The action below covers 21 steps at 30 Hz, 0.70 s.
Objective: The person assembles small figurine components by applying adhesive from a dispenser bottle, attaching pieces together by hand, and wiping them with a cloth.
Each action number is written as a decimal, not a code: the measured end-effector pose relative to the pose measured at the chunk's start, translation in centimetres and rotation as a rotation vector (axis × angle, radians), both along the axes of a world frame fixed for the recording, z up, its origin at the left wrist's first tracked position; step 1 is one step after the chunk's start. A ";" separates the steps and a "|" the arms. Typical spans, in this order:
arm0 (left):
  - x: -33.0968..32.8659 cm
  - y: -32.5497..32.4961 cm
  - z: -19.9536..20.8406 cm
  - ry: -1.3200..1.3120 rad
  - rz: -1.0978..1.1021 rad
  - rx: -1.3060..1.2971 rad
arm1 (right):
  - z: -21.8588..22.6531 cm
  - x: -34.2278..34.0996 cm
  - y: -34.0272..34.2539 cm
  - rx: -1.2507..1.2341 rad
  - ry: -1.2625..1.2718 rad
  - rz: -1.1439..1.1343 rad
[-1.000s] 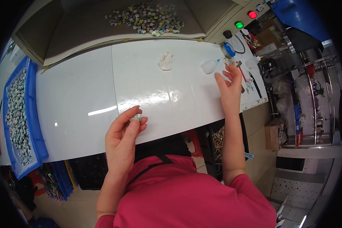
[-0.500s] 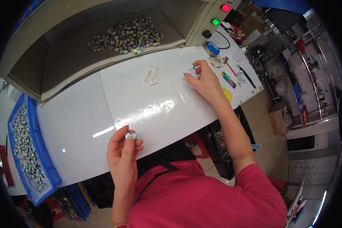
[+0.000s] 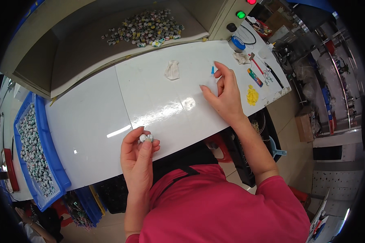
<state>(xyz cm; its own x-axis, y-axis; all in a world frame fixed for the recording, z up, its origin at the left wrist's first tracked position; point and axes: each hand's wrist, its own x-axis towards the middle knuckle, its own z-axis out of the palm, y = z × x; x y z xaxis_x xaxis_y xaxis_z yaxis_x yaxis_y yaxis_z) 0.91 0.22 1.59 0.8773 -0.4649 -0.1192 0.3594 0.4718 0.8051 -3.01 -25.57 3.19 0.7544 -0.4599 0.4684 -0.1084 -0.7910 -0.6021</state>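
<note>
My left hand [image 3: 137, 156] pinches a small white and green round part [image 3: 145, 138] over the near edge of the white table [image 3: 89, 121]. My right hand [image 3: 224, 94] rests on the table further right, fingers apart, its fingertips touching a thin blue-tipped needle-like tool [image 3: 212, 69]. A crumpled white cloth [image 3: 172, 70] lies on the table to the left of that hand.
A heap of small round parts [image 3: 144, 28] lies on the grey tray behind the table. A blue bin [image 3: 34, 150] of similar parts stands at the left. At the right end are a blue-lidded jar [image 3: 236, 43], a yellow piece [image 3: 252, 96], pens and green and red lamps.
My right hand has drawn back from the far right corner toward the table's middle, bringing the needle tool along. My left hand has kept hold of the small part near the front edge.
</note>
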 end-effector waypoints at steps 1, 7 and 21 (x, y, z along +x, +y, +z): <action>0.1 -0.1 -0.1 -0.002 -0.010 0.001 | -0.2 -0.2 0.0 0.001 0.000 -0.009; -0.2 0.1 -2.4 0.009 0.038 0.097 | -2.4 -1.2 -0.3 0.029 -0.001 0.144; -0.6 -4.7 -1.7 -0.334 0.111 0.265 | 2.5 -7.5 -16.7 -0.204 0.201 -0.069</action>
<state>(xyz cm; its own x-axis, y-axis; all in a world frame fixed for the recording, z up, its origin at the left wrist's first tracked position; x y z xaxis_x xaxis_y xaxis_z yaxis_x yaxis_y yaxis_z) 0.27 -4.50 -0.14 0.9310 -0.3568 0.0770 0.0175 0.2544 0.9669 -10.53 -42.28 5.71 0.8117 -0.4251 0.4006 -0.2673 -0.8802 -0.3922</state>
